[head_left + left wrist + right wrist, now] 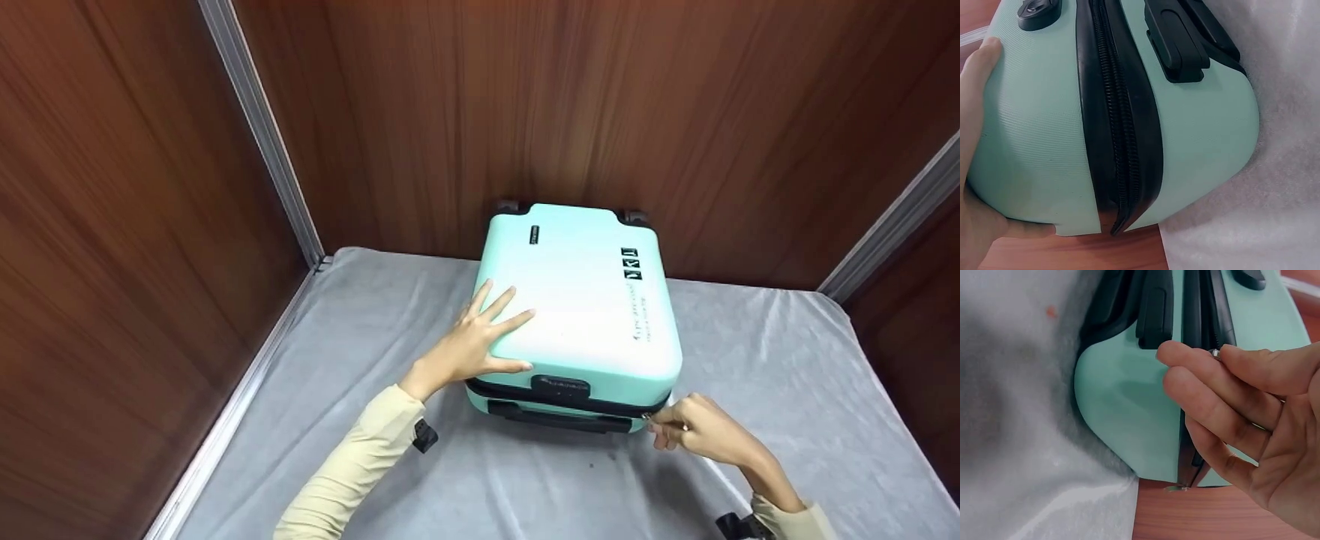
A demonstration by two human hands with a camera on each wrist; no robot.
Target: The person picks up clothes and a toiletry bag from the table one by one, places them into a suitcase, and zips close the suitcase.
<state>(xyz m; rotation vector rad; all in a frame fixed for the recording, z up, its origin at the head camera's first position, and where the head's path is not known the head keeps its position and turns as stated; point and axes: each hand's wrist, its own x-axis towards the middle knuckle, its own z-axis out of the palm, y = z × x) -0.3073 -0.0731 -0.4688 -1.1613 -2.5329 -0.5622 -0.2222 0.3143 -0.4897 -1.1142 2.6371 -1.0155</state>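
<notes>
A mint-green hard-shell suitcase (pixel 577 300) lies flat on the grey cloth, its handle side toward me. My left hand (pixel 476 341) rests spread on the left front part of its lid, thumb near the front edge. At the right front corner my right hand (pixel 701 427) pinches a small metal zipper pull (pixel 1215 354) between thumb and index finger. The black zipper (pixel 1120 124) runs around the suitcase's side, and its teeth meet in the left wrist view. A black carry handle (pixel 559 417) sits below the zipper, and a black lock (pixel 561 386) above it.
Grey cloth (pixel 375 322) covers the surface under the suitcase. Brown wood-grain panels (pixel 420 112) stand at the back and both sides, with metal strips (pixel 262 127) at the corners. The suitcase's wheels (pixel 636 217) lie close to the back panel.
</notes>
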